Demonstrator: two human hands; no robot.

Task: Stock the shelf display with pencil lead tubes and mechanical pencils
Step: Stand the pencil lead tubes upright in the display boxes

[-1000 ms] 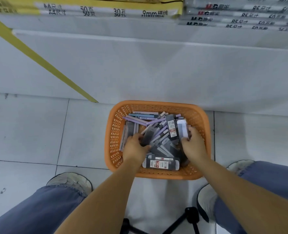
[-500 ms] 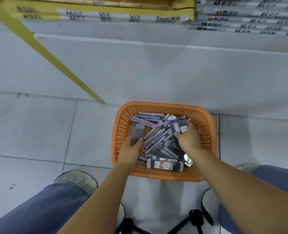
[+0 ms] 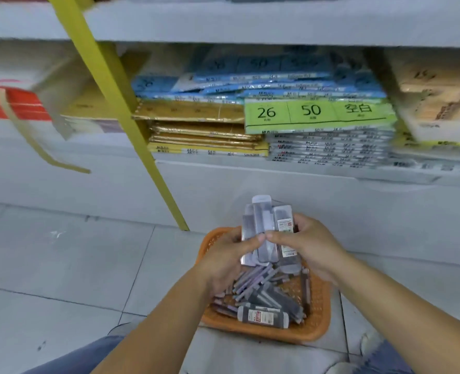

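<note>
- Gripping one bundle of lead tube packs [image 3: 262, 220], the left hand [image 3: 223, 260] and right hand [image 3: 312, 247] curl their fingers round it, above the far edge of the orange basket [image 3: 323, 314].
- Mechanical pencils [image 3: 253, 279] lie heaped inside.

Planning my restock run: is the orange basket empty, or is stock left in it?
Not empty: lead packs and purple pencils lie piled in the orange basket, covering much of its floor.

Held: lead tube packs [image 3: 265, 230], perhaps three, upright, fanned in my pinch.
Basket [image 3: 321, 319]: purple mechanical pencils [image 3: 253, 278], jumbled flat.
</note>
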